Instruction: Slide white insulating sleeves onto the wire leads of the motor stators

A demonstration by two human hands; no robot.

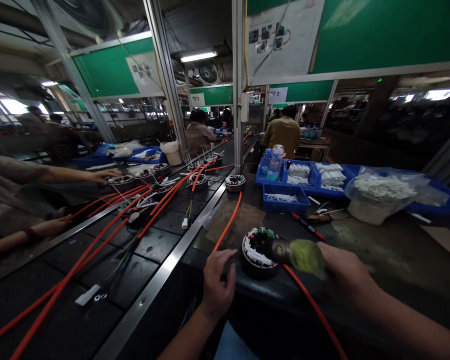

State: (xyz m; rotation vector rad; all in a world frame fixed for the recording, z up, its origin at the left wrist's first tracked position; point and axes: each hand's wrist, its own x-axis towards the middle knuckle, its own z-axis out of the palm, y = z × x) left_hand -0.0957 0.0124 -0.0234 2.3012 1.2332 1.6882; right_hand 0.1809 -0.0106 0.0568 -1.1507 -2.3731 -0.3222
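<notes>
A round motor stator (260, 252) with white sleeving and dark wires inside its ring sits near the front edge of the bench. My right hand (343, 267) is closed around a blurred tool (305, 255) with a translucent yellow-green part and a dark end; its exact kind is unclear. The dark end lies over the stator's right side. To the left of the stator, my left hand (219, 280) has its thumb and fingers apart, with nothing visible between them. One orange cable (230, 222) runs down behind that hand; another orange cable (315, 305) drops over the edge below the tool.
Blue bins (285, 197) with white sleeves, bottles (273, 165) and a bagged tub (378, 195) stand behind. Red-handled pliers (309, 226) lie nearer. Along the left, a conveyor (161, 247) with a metal rail carries stators and orange cables; a co-worker's hand (105, 175) touches one.
</notes>
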